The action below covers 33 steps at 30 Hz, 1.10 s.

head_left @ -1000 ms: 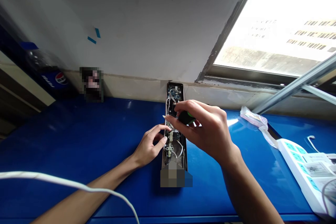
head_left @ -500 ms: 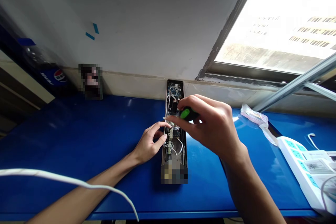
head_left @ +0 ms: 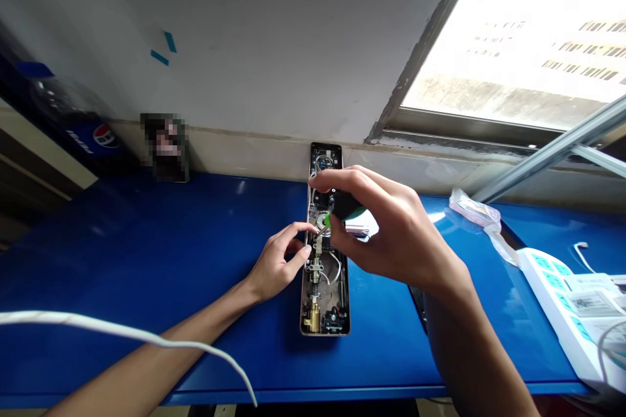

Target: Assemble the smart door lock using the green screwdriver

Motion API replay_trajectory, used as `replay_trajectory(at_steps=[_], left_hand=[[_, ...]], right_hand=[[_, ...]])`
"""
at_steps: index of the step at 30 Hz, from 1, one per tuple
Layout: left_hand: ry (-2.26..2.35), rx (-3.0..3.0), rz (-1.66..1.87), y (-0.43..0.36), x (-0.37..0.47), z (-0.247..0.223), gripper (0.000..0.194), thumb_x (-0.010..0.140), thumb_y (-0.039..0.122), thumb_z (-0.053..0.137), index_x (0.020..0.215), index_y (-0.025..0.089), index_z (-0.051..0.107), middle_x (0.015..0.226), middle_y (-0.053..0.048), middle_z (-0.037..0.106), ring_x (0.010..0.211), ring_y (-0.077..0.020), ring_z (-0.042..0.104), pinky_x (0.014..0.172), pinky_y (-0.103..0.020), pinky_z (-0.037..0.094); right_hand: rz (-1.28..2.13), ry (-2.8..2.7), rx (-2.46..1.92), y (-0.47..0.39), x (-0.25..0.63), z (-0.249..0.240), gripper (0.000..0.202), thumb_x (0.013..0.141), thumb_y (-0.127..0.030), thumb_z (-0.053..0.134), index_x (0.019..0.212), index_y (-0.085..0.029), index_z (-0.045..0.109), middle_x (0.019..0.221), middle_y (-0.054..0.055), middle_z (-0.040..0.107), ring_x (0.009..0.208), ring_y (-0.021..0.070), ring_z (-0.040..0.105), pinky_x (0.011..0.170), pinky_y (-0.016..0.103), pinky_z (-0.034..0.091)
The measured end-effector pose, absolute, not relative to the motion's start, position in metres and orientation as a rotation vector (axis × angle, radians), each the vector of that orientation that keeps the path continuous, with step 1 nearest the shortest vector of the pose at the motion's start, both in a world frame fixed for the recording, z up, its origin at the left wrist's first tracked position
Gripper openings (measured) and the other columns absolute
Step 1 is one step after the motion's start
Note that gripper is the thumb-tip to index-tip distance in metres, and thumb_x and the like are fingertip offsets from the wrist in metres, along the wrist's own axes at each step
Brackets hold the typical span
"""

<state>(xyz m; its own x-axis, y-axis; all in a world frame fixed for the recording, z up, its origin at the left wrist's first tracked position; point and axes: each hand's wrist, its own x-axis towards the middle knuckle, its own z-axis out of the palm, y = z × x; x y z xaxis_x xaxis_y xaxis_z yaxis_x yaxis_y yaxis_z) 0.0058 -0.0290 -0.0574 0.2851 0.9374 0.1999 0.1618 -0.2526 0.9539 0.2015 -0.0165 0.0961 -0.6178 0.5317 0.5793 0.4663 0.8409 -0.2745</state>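
A long narrow open housing (head_left: 337, 287) lies on the blue table, with wires, a brass cylinder (head_left: 313, 318) and metal parts inside. My right hand (head_left: 386, 225) is closed round a black and green screwdriver (head_left: 348, 206), whose shaft slants down to the left over the housing's middle. At the housing's left edge, my left hand (head_left: 286, 257) has its thumb and forefinger bent apart, the fingertips at the metal parts near the screwdriver's tip. Whether those fingertips pinch something small cannot be made out.
A white cable (head_left: 147, 337) crosses the lower left. On the right are a white power strip (head_left: 552, 300), a plastic wrapper (head_left: 474, 208) and a slanting metal bar (head_left: 548, 153). A Pepsi bottle (head_left: 81, 124) and a blurred-out picture (head_left: 166, 150) stand at the back left.
My right hand has shifted its grip, its forefinger now stretched further up and left over the screwdriver and its thumb below. My left hand has hardly moved.
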Motion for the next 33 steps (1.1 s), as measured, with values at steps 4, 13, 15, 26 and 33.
replay_trajectory(at_steps=[4,13,15,26,33], left_hand=[[1.013,1.636,1.085,-0.0284,0.0059,-0.0570,0.024,0.099,0.027,0.058,0.121,0.020,0.061,0.104,-0.005,0.068,0.076,-0.0148,0.063,0.071,-0.027,0.051],[1.035,1.650,1.073,-0.0291,0.0062,-0.0559,0.026,0.098,0.028,0.058,0.123,0.020,0.060,0.104,-0.004,0.068,0.073,-0.0133,0.061,0.071,-0.027,0.052],[1.050,1.657,1.074,-0.0290,0.0062,-0.0555,0.025,0.098,0.028,0.058,0.122,0.020,0.060,0.104,-0.004,0.068,0.071,-0.0122,0.060,0.070,-0.026,0.051],[1.069,1.668,1.053,-0.0303,0.0067,-0.0528,0.025,0.099,0.028,0.058,0.121,0.020,0.061,0.095,-0.002,0.067,0.071,-0.0134,0.060,0.069,-0.026,0.050],[1.068,1.666,1.052,-0.0305,0.0063,-0.0529,0.026,0.099,0.029,0.058,0.123,0.020,0.061,0.097,-0.003,0.068,0.072,-0.0137,0.062,0.070,-0.026,0.051]], right_hand=[[0.041,-2.314,-0.730,-0.0143,0.2016,0.0943,0.035,0.091,-0.017,0.068,0.125,-0.021,0.063,0.108,0.003,0.073,0.079,0.0129,0.064,0.067,0.027,0.052],[0.059,-2.292,-0.748,-0.0113,0.2032,0.0929,0.038,0.090,-0.018,0.068,0.127,-0.022,0.060,0.110,0.003,0.072,0.079,0.0122,0.064,0.065,0.026,0.051],[0.016,-2.260,-0.757,-0.0112,0.2031,0.0926,0.027,0.094,-0.019,0.067,0.120,-0.023,0.063,0.102,0.001,0.072,0.073,0.0100,0.061,0.063,0.024,0.050],[0.059,-2.253,-0.738,-0.0097,0.2019,0.0906,0.035,0.091,-0.012,0.065,0.124,-0.022,0.061,0.106,0.001,0.071,0.075,0.0096,0.062,0.064,0.023,0.050],[0.008,-2.229,-0.768,-0.0085,0.2024,0.0897,0.026,0.092,-0.019,0.068,0.116,-0.023,0.062,0.099,0.000,0.070,0.069,0.0095,0.057,0.060,0.024,0.047]])
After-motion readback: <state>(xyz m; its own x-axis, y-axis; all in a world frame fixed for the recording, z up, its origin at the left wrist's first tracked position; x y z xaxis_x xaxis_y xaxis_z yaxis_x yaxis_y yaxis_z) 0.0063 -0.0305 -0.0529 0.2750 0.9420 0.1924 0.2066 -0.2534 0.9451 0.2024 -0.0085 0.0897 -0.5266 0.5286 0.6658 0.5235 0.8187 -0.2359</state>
